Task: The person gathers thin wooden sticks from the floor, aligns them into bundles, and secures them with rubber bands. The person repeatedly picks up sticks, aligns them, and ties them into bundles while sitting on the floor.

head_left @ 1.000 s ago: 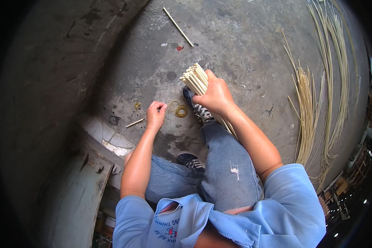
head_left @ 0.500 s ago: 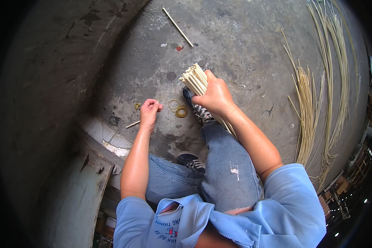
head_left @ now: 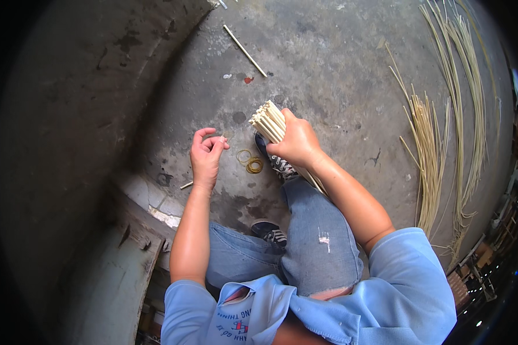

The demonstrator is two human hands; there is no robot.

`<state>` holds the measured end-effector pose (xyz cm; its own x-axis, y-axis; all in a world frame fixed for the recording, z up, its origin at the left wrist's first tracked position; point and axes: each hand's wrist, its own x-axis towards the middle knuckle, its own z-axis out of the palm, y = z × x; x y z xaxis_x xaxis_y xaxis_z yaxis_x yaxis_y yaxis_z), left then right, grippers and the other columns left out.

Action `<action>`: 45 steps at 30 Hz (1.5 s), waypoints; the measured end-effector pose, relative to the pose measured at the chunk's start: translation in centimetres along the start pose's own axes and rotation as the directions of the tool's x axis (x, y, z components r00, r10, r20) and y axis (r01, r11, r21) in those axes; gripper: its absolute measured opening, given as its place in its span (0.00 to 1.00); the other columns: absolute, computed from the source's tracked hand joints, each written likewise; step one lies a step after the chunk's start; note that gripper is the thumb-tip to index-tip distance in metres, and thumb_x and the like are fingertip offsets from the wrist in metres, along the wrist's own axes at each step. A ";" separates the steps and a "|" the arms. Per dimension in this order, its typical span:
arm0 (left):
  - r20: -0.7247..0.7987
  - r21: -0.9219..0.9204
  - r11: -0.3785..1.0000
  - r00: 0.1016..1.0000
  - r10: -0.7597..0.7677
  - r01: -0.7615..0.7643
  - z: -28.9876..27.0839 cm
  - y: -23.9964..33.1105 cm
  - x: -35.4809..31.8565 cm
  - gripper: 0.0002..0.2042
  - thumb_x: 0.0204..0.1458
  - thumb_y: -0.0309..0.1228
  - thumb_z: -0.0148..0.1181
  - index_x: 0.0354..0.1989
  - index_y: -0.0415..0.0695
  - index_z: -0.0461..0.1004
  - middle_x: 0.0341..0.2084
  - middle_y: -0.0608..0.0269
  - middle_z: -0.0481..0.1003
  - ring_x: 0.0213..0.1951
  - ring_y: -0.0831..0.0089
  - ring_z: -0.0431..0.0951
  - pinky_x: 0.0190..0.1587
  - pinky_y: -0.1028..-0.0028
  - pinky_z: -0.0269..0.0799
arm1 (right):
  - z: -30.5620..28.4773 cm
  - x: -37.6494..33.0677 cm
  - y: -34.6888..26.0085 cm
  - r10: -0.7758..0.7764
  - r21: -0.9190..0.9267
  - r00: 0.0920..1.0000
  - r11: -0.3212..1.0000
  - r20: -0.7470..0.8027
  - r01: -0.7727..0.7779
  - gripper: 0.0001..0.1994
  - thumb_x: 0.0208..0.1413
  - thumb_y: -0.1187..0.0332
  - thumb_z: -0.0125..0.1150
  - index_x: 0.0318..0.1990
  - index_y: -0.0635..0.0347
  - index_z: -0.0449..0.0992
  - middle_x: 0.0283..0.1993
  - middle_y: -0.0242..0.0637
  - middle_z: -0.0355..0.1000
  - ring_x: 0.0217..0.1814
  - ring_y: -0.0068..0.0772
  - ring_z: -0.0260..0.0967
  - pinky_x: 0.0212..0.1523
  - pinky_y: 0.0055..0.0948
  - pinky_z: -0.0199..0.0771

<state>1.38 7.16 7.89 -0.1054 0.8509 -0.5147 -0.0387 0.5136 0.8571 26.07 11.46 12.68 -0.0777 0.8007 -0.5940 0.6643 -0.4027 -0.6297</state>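
My right hand [head_left: 297,141] is wrapped round a bundle of pale thin sticks [head_left: 267,122], their cut ends pointing up and away from me. The bundle's lower part runs under my right forearm beside my leg. To the left, my left hand [head_left: 208,156] is held over the floor with thumb and fingertips pinched together. Whatever sits in that pinch, if anything, is too small to make out. Close by on the concrete lie several yellow rubber bands [head_left: 254,165]. A short piece of stick [head_left: 186,185] shows partly beside my left wrist.
A single pale stick [head_left: 245,50] lies on the floor ahead. Long thin strands [head_left: 429,155] are spread along the right side. A dark wall or panel [head_left: 86,86] rises at the left, with a pale metal sheet [head_left: 106,282] below it. My shoes [head_left: 269,233] rest near the bands.
My left hand has shifted slightly and its fingers have curled differently. The yellow band beside it no longer shows. My right hand keeps hold of the bundle, and the view has tilted a little.
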 end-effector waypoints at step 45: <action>0.533 0.843 0.459 0.318 -0.784 -0.279 10.6 17.5 10.6 0.66 0.43 0.37 0.82 0.80 0.64 0.29 0.51 0.52 0.80 0.39 0.69 0.83 0.40 0.66 0.80 | -0.4 -0.6 -0.9 0.015 -0.052 0.998 0.999 0.060 -0.012 0.28 0.40 0.61 0.73 0.49 0.59 0.68 0.39 0.52 0.81 0.45 0.57 0.80 0.47 0.49 0.79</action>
<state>10.15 26.32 17.18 0.5260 -0.0733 -0.8473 0.8496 0.0914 0.5195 25.80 11.48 13.79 -0.1120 0.7663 -0.6326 0.7028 -0.3890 -0.5956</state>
